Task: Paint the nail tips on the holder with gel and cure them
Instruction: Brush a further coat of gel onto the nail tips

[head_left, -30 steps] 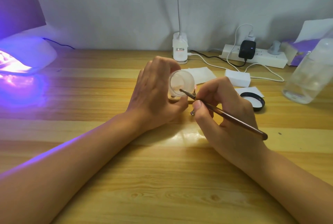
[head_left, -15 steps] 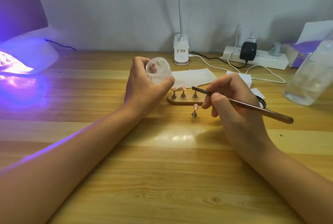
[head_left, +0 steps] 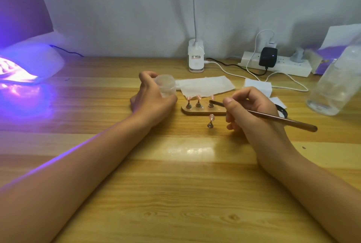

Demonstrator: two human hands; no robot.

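Note:
A small wooden holder lies mid-table with three pink nail tips standing on metal stems. One more nail tip on its own stem stands on the table just in front of the holder. My left hand grips a small clear gel jar to the left of the holder. My right hand holds a brown brush like a pen, its tip close to the rightmost nail tip on the holder.
A lit UV curing lamp glows purple at the far left. Behind the holder lie white wipes, a desk lamp base and a power strip with cables. A clear bottle stands at the right, a black lid behind my right hand.
My left hand has carried the jar away from the brush to the left and lowered it beside the holder. My right hand drew the brush out of the jar toward the holder's rightmost tip.

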